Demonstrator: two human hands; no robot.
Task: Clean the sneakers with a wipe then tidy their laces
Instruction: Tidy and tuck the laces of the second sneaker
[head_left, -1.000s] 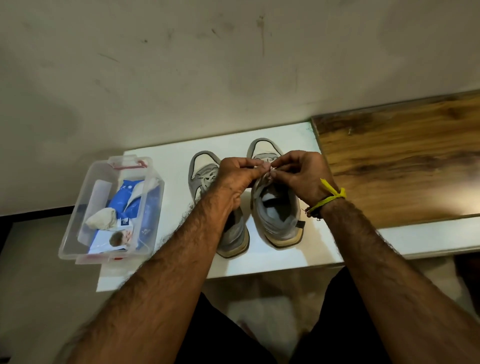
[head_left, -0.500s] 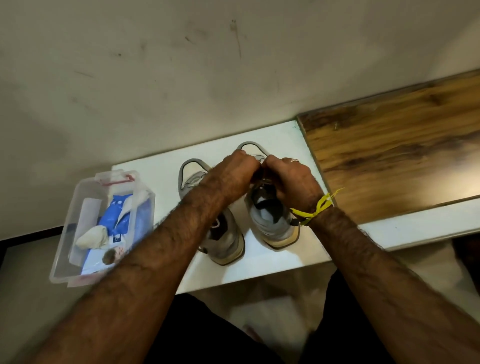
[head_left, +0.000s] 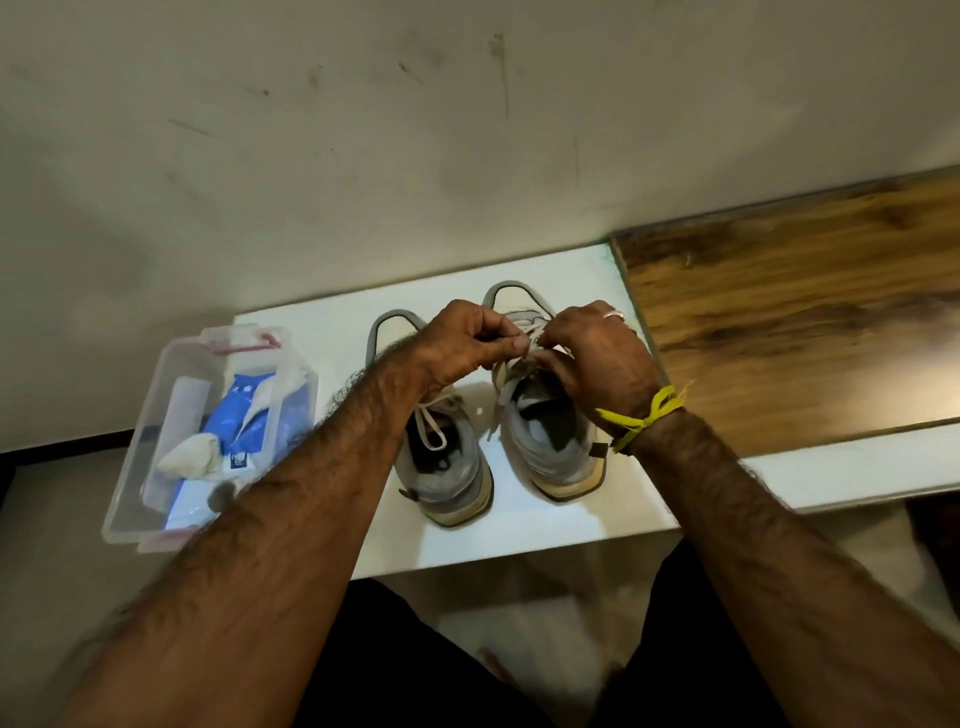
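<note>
we have both hands on the right sneaker (head_left: 550, 436), which sits on the white shelf (head_left: 561, 530) near its right edge, just beside the wood panel (head_left: 805, 312). its long axis runs front to back: heel toward us at the front edge, toe toward the wall (head_left: 415, 130). the left sneaker (head_left: 447, 467) lies parallel just beside it, laces loose over its tongue.

our left hand (head_left: 462, 343) reaches across over the left sneaker's toe and pinches the lace (head_left: 524, 332) of the right one; our right hand (head_left: 597, 358), yellow thread (head_left: 644, 415) at the wrist, pinches the other strand. fingers on both are curled tight, meeting over the upper eyelets. a free lace end hangs down the sneaker's left side.

we judge this as the lace-tidying step on the right sneaker. the pull probably goes sideways, across the long axis. right hand is nearer; the left is crossing over. the left sneaker likely comes after.

the clear box (head_left: 156, 467) with the blue wipe pack (head_left: 241, 415) and a crumpled wipe (head_left: 189, 457) sits at the shelf's left edge, well apart.
</note>
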